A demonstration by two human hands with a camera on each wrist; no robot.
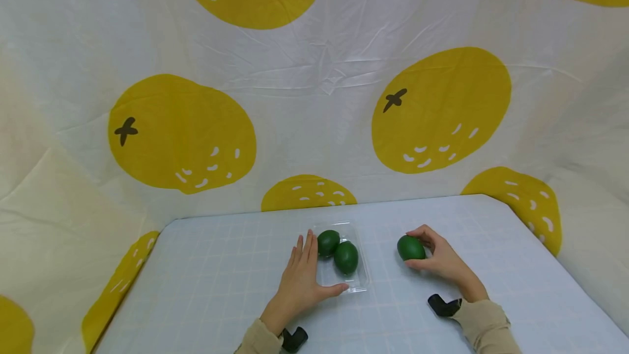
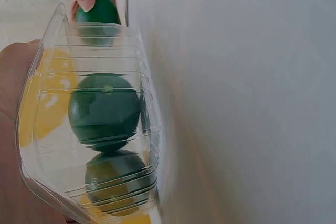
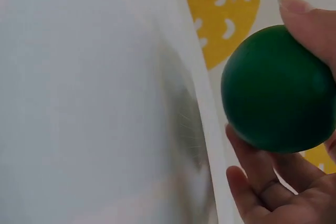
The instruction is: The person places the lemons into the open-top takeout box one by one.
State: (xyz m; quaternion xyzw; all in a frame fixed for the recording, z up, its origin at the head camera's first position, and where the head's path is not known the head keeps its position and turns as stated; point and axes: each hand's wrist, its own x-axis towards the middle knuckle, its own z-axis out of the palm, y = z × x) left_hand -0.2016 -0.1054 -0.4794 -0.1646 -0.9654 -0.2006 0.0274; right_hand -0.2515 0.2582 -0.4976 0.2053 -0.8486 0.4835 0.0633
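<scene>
A clear plastic tray point(image 1: 361, 280) with low ribbed walls stands on the table and holds two smooth, dark green egg-shaped objects: one at the back left point(image 1: 328, 243), the other point(image 1: 346, 258) nearer the front right. Along the tray's left side lies my left hand point(image 1: 302, 283), its fingers straight and its thumb stretched along the front edge. To the right of the tray, my right hand point(image 1: 442, 261) grips a third green egg-shaped object point(image 1: 410, 248) between thumb and fingers. In the right wrist view this green object point(image 3: 278, 90) appears large, the thumb on top and fingers beneath.
A pale checked cloth covers the table point(image 1: 221, 272). Behind and beside it hangs a white curtain point(image 1: 304, 124) printed with big yellow fruit. A black wrist-worn piece sits at each cuff, one near the left sleeve point(image 1: 295, 339) and one near the right sleeve point(image 1: 444, 306).
</scene>
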